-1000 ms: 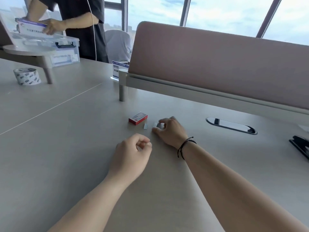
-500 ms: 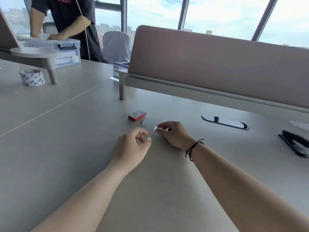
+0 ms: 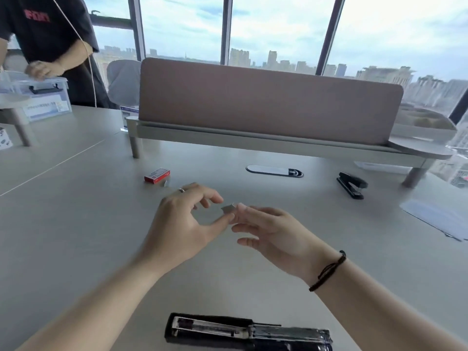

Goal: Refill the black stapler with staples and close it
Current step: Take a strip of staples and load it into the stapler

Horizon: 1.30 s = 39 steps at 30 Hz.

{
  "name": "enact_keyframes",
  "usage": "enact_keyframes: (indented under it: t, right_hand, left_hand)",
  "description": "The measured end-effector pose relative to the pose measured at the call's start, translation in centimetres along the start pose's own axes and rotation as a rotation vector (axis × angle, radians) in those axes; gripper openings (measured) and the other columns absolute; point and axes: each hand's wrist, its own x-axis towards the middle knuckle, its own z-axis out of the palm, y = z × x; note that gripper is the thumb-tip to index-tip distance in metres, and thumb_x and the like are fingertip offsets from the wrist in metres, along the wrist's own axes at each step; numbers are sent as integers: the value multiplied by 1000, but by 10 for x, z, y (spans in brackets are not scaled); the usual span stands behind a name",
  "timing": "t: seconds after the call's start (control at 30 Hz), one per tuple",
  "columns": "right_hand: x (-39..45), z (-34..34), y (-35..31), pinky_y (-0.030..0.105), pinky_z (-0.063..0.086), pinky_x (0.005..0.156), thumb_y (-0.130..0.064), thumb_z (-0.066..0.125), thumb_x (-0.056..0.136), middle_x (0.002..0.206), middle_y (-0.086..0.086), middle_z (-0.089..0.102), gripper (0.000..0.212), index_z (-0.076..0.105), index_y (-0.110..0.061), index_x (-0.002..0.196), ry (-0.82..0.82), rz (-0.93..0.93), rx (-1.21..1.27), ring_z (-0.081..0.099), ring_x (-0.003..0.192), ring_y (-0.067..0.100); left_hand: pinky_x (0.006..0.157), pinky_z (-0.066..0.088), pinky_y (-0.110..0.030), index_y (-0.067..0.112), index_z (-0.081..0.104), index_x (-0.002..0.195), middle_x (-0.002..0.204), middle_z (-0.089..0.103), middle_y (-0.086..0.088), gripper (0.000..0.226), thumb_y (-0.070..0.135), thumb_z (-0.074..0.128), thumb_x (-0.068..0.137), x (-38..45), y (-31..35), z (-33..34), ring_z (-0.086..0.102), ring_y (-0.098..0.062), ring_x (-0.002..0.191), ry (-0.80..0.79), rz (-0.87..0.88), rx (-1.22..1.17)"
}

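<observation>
A black stapler [image 3: 248, 331] lies opened flat at the near table edge, its metal staple channel facing up. Above the table's middle, my right hand [image 3: 273, 234] pinches a short silver staple strip [image 3: 228, 208] at its fingertips. My left hand [image 3: 182, 224] is right beside it with fingers spread, its thumb tip touching the strip's underside. A red staple box [image 3: 157, 175] lies farther back on the left, with a small loose staple piece [image 3: 167, 183] next to it.
A second black stapler [image 3: 352, 185], closed, sits at the far right near a cable grommet [image 3: 274, 171]. A pink desk divider [image 3: 266, 102] runs across the back. White paper [image 3: 435, 219] lies at right. A person in a black shirt [image 3: 50, 41] handles a plastic bin [image 3: 43, 97] at far left.
My right hand lifted the staple strip off the table and brought it toward me. My left hand opened and came up to meet it. The view tilted, revealing the opened stapler.
</observation>
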Motion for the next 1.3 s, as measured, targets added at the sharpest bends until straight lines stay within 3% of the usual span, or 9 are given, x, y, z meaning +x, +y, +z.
enact_keyframes:
  t: [0.13, 0.3, 0.5, 0.67, 0.8, 1.1, 1.3]
  right_hand:
    - [-47, -6, 4, 31, 39, 82, -40, 68, 89, 90, -2, 68, 34, 73, -12, 108, 19, -37, 149, 53, 97, 19]
    - [-90, -14, 18, 32, 41, 81, -41, 66, 86, 93, 0, 68, 27, 75, -15, 93, 44, -42, 235, 54, 99, 20]
    - [-115, -20, 35, 34, 43, 82, -33, 69, 85, 102, 9, 66, 33, 76, -5, 101, 82, -77, 217, 56, 101, 22]
    - [-125, -31, 49, 27, 49, 79, -29, 78, 75, 89, -9, 73, 25, 79, -26, 99, 284, -316, -191, 65, 81, 5]
    - [-134, -41, 55, 16, 46, 84, -34, 80, 78, 101, -14, 70, 17, 76, -41, 93, 283, -384, -625, 63, 99, 10]
    - [-147, -47, 70, 10, 39, 89, -30, 78, 84, 104, -17, 64, 10, 75, -35, 92, 259, -288, -766, 56, 110, 4]
    - [-143, -50, 81, 14, 43, 86, -34, 74, 84, 103, -17, 64, 9, 74, -36, 93, 257, -299, -809, 59, 107, 5]
  left_hand:
    - [67, 44, -9, 21, 74, 83, 73, 63, 21, 20, 35, 80, 70, -13, 39, 8, 58, 6, 72, -34, 75, -26]
    - [65, 49, -19, 20, 76, 80, 70, 68, 10, 9, 22, 80, 72, -32, 71, 20, 58, -3, 67, -45, 128, -37]
    - [61, 46, -17, 23, 71, 74, 64, 62, 13, 12, 18, 79, 67, -51, 91, 22, 58, -12, 66, -149, 48, -77]
    - [64, 48, -22, 25, 73, 72, 64, 66, 6, 14, 14, 81, 69, -62, 92, 25, 61, -18, 71, -304, 3, -68]
    - [67, 51, -26, 24, 74, 75, 69, 69, 3, 9, 17, 78, 72, -67, 92, 26, 63, -19, 74, -434, -26, -107]
    - [68, 46, -14, 28, 75, 83, 76, 66, 12, 8, 32, 75, 76, -80, 83, 35, 59, -9, 84, -610, -48, -24]
    - [59, 37, -6, 28, 72, 79, 77, 64, 17, 4, 31, 71, 77, -85, 80, 38, 59, -1, 73, -647, -32, 9]
